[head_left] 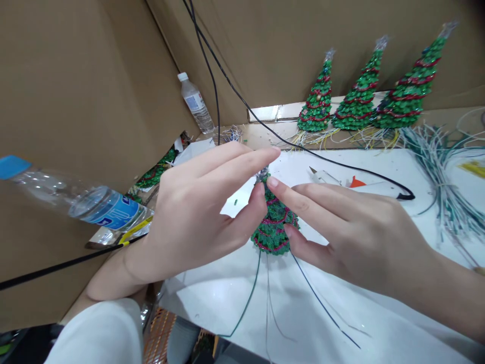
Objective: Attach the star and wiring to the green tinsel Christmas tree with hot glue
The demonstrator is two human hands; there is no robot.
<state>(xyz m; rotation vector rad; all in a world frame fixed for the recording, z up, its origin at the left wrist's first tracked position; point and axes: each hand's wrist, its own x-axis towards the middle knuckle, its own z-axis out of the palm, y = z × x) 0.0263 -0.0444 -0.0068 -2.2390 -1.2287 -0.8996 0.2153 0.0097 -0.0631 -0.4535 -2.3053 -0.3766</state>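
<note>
Both my hands, left (212, 202) and right (352, 227), close around the bushy green mini Christmas tree (275, 235) — left fingertips at its silvery tip, right on its side. Tree's on the smooth white tabletop (212, 288), thin wires (252, 293) trailing from its base.

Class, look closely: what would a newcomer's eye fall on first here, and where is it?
Probably the small green tree in the middle, with the left hand at its silvery top and the right hand along its side. Next, the three similar trees lined up at the upper right, then the blue-capped bottle at the left edge.
</note>
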